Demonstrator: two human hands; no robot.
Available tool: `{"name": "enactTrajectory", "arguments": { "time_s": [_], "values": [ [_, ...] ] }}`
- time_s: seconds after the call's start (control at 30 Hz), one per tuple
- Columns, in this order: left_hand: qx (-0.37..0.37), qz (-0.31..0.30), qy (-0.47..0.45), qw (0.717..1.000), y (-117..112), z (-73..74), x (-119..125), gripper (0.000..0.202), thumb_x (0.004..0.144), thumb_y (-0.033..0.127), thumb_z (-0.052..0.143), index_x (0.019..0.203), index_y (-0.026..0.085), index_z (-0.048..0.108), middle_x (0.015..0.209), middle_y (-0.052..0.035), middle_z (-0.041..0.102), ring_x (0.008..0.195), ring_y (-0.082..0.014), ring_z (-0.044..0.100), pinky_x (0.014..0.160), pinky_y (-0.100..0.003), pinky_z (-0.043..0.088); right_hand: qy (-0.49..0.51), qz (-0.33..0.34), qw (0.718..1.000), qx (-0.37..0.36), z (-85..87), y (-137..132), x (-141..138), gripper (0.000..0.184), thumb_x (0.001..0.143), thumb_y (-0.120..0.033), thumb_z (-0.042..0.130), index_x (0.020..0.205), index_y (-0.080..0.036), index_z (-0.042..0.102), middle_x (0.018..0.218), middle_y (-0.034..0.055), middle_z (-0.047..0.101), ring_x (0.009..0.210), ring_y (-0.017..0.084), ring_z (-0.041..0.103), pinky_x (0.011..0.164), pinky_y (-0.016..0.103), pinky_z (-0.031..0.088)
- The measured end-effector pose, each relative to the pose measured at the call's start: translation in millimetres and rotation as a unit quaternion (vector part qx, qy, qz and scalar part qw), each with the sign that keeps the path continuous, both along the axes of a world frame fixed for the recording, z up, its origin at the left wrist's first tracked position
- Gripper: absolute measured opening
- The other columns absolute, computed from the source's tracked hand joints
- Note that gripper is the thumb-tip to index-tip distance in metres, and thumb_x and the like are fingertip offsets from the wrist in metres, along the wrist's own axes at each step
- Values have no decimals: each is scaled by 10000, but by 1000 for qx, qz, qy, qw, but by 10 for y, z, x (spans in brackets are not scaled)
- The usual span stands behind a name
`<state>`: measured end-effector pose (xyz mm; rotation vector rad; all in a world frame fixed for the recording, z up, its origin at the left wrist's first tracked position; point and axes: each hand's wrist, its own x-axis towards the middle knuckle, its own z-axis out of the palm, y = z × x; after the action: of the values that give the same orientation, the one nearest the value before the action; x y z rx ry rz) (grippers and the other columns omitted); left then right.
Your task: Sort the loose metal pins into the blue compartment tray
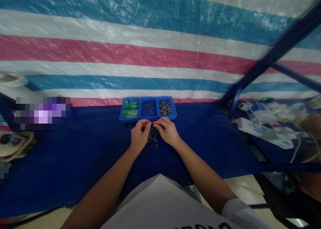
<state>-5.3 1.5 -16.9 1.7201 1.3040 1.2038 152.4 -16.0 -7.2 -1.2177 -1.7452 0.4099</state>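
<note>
A striped woven plastic tarp (125, 55) in blue, white and red fills the top of the frame, blue metal frame bars (273, 58) cross the upper right, and white power strips (253, 128) with tangled cables (296, 148) lie at the right.

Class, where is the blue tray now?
In the head view, the blue tray sits centred on the table, just beyond the left hand and right hand.

Fairly bright, even light w/ glare on plastic tarp (140, 31), soft shadows, edges warped.
</note>
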Motion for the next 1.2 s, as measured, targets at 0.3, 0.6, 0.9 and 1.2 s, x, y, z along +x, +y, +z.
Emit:
{"name": "enactTrajectory", "arguments": {
  "time_s": [0.3, 0.6, 0.9, 1.2],
  "values": [
    [6, -20, 19, 1000, -1, -20, 1, 258, 907, 416, 481, 887, 185, 594, 621, 31, 586, 559, -110, 542, 580, -232, 411, 15, -2, 1000, -6, 26, -4, 6, 164, 922, -266, 574, 979, -218, 721, 902, 60, 676, 883, 177, 622, 831, 324, 510],
    [-4, -12, 27, 1000, -5, 8, -2, 371, 912, 468, 450, 700, 186, 564, 534, 44, 513, 511, -101, 484, 548, -225, 373, 16, 16, 1000, -4, -13, -4, -6, 160, 911, -273, 592, 1005, -225, 712, 937, 64, 676, 909, 179, 623, 822, 322, 520],
    [0, -20, 2, 1000, 10, -34, 20, 270, 877, 443, 523, 869, 191, 616, 642, 26, 588, 565, -108, 525, 574, -227, 406, 0, 11, 1000, 3, -1, -8, 0, 140, 917, -261, 578, 954, -224, 708, 925, 59, 682, 916, 185, 616, 846, 335, 508],
    [18, -15, 39, 999, 24, 0, 29, 301, 887, 431, 510, 730, 186, 585, 578, 35, 558, 538, -102, 505, 565, -228, 391, -37, 29, 999, 19, 5, -24, -13, 129, 923, -251, 564, 927, -198, 681, 907, 68, 676, 887, 186, 610, 831, 333, 500]
  ]
}}
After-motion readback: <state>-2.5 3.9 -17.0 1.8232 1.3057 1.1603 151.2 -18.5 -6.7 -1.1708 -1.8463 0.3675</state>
